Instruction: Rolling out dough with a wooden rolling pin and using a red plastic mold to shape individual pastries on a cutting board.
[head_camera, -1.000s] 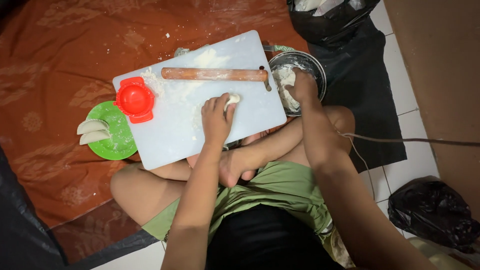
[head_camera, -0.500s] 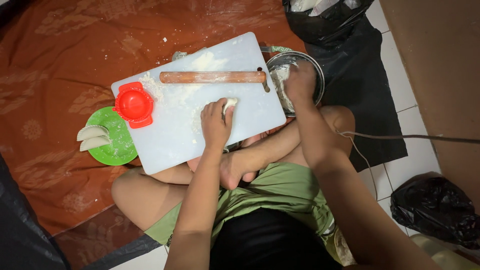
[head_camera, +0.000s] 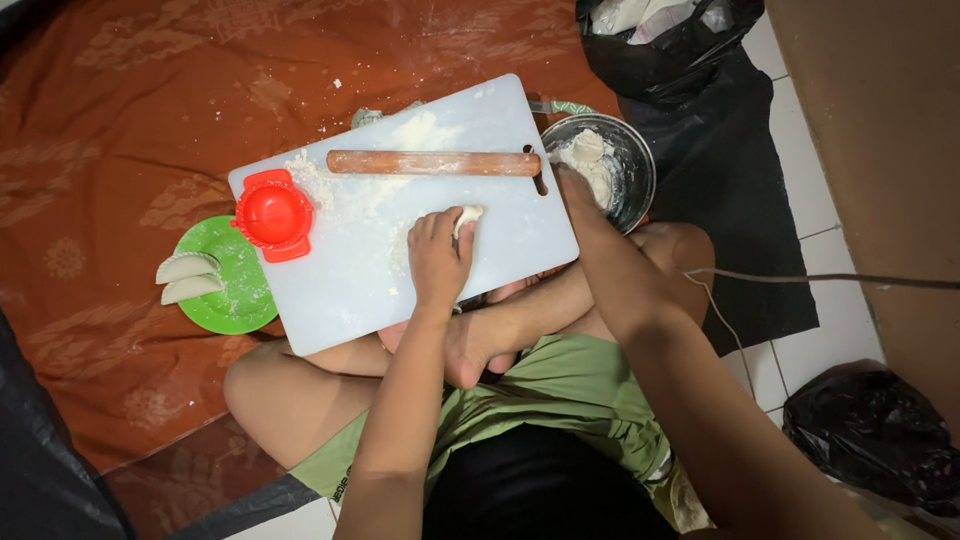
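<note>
So the person is sitting cross-legged on the floor with a white cutting board (head_camera: 400, 250) resting across their legs, dusted all over with flour. The left hand (head_camera: 438, 258) is flat-ish on the board, fingers (head_camera: 425, 228) pressed together and curled over a small lump of dough (head_camera: 468, 215) that pokes out at the fingertips, near the middle of the board. Looks like the palm is bearing down on it, but how much of the dough sits under the hand can't be made out.

The right hand (head_camera: 578, 190) reaches off the board's right edge to a metal bowl (head_camera: 632, 160) sitting just beside the board on the floor, with a pale mound of dough in it. The hand is right at the bowl's rim, and whether its fingers are spread or pinching some dough can't be told from this angle.

Other stuff around: a wooden rolling pin (head_camera: 432, 162) lies across the far side of the board, a red dumpling press (head_camera: 272, 215) sits on the board's left corner, and a green plate (head_camera: 235, 290) just left of the board holds two folded dumplings (head_camera: 186, 277). Everything's on a rust-brown patterned cloth (head_camera: 120, 120), with a black plastic bag (head_camera: 670, 40) beyond the bowl.
</note>
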